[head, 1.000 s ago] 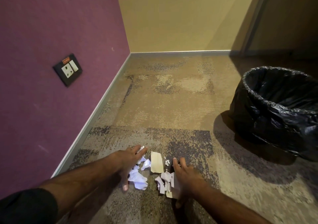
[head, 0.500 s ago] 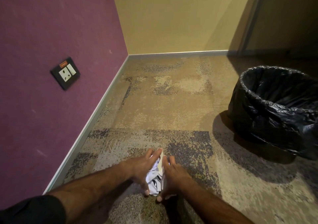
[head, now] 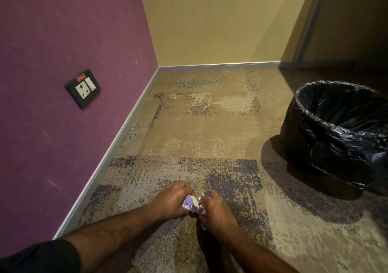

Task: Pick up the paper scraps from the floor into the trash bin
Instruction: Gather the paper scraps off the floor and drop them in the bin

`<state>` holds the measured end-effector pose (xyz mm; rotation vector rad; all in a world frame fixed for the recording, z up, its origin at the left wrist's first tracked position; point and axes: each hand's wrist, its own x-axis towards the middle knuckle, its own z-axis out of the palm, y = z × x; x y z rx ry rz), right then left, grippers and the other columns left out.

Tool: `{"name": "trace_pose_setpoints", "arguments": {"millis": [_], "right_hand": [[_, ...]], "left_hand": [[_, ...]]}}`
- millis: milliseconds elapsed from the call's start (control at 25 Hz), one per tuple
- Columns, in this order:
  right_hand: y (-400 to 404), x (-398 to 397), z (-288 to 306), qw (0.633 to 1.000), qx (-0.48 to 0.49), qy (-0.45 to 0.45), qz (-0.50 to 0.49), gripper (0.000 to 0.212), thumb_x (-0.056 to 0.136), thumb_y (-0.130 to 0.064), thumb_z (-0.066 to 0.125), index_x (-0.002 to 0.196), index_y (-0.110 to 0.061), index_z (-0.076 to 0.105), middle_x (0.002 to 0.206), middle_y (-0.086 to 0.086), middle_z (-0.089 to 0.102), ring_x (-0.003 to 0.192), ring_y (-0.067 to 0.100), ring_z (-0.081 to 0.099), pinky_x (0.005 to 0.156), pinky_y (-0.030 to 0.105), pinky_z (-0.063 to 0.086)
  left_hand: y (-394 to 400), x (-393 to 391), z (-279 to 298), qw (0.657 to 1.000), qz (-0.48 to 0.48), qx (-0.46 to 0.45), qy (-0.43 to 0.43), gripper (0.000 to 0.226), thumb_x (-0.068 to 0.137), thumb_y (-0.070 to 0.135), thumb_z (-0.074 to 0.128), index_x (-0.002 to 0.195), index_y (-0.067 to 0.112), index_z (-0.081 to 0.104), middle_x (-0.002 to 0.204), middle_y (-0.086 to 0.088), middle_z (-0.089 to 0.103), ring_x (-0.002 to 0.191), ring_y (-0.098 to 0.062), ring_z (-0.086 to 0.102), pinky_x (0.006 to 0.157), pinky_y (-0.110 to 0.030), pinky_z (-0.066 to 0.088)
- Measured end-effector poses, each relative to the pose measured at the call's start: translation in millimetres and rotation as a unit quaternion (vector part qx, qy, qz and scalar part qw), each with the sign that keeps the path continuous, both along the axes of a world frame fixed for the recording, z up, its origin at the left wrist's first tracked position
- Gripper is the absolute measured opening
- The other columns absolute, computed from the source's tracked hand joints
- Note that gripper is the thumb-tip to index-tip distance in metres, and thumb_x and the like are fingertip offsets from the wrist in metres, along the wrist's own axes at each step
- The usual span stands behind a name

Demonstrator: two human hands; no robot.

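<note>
Change since a second ago: the white and cream torn paper scraps (head: 191,204) lay spread on the carpet between two flat, splayed hands; half a second ago the palms had closed in on them; now they are bunched into one crumpled wad, and no loose bits show on the floor around it
Purple textured wall (head: 63,62): at far left; carries a black-framed wall socket with white switch (head: 83,88); a pale grey skirting strip (head: 117,142) runs along its foot
Left hand (head: 171,202): curled round the left side of the wad; fingers bent over its top; a black short sleeve (head: 39,256) shows at the lower left corner
Paper scraps: pressed between both hands, low over the mottled beige and grey carpet (head: 210,136); whether the wad touches the carpet I cannot tell; the bundle is roughly round with no clear long axis, though a pale tail pokes down toward the camera beneath the right palm
Right hand (head: 217,215): cupped against the right side of the wad, knuckles up; fingertips meet the paper near those of the other hand
Black plastic-lined round trash bin (head: 336,138): upright at far right, mouth open upward; well apart from the hands
</note>
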<state>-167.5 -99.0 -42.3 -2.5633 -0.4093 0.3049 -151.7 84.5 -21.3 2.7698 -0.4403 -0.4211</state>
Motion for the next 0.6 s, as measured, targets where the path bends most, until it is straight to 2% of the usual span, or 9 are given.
{"name": "trace_pose_setpoints", "arguments": {"millis": [120,240,320,400,520,600], "right_hand": [[-1,4,-2,0.999,0.027,-0.008,-0.029,0.018,0.090,-0.028,0.068,0.102,-0.015,0.065,0.115,0.003,0.054,0.087,0.015,0.056,0.068,0.023,0.038],[-5,13,11,0.997,0.051,0.003,-0.050,0.010,0.087,-0.026,0.072,0.089,-0.019,0.065,0.103,0.001,0.054,0.080,0.011,0.051,0.060,0.020,0.035],[-10,20,24,0.997,0.053,0.007,-0.064,0.013,0.087,-0.018,0.070,0.079,-0.022,0.060,0.096,-0.001,0.053,0.077,0.011,0.051,0.057,0.018,0.034],[-17,28,34,0.996,0.047,0.000,-0.080,0.017,0.087,-0.007,0.066,0.078,-0.021,0.061,0.092,-0.002,0.054,0.077,0.011,0.053,0.056,0.017,0.033],[-28,38,45,0.989,0.077,-0.001,-0.128,0.019,0.085,0.000,0.068,0.076,-0.018,0.065,0.083,-0.001,0.064,0.068,0.009,0.060,0.052,0.015,0.039],[-36,42,57,0.986,0.090,-0.003,-0.143,0.013,0.085,-0.005,0.072,0.077,-0.015,0.068,0.076,0.000,0.067,0.061,0.007,0.060,0.047,0.012,0.038]], "left_hand": [[1,1,5,0.999,0.035,-0.038,0.000,0.026,0.085,0.043,0.069,0.103,0.025,0.070,0.101,0.007,0.059,0.089,-0.010,0.056,0.077,-0.031,0.053],[1,3,14,0.996,0.066,-0.053,0.009,0.014,0.082,0.029,0.077,0.093,0.022,0.072,0.092,0.006,0.067,0.082,-0.010,0.063,0.072,-0.035,0.056],[1,6,20,0.994,0.080,-0.068,0.016,0.011,0.080,0.024,0.079,0.087,0.020,0.071,0.085,0.006,0.069,0.077,-0.009,0.065,0.069,-0.037,0.056],[2,10,27,0.992,0.093,-0.089,0.011,0.013,0.078,0.024,0.081,0.083,0.020,0.069,0.081,0.007,0.070,0.073,-0.010,0.067,0.066,-0.038,0.056],[2,14,40,0.985,0.135,-0.112,0.001,0.018,0.077,0.025,0.085,0.085,0.021,0.070,0.081,0.004,0.072,0.071,-0.014,0.071,0.064,-0.041,0.060],[1,15,50,0.981,0.156,-0.113,-0.007,0.019,0.078,0.023,0.085,0.091,0.020,0.071,0.081,0.002,0.073,0.069,-0.015,0.071,0.061,-0.036,0.060]]}}
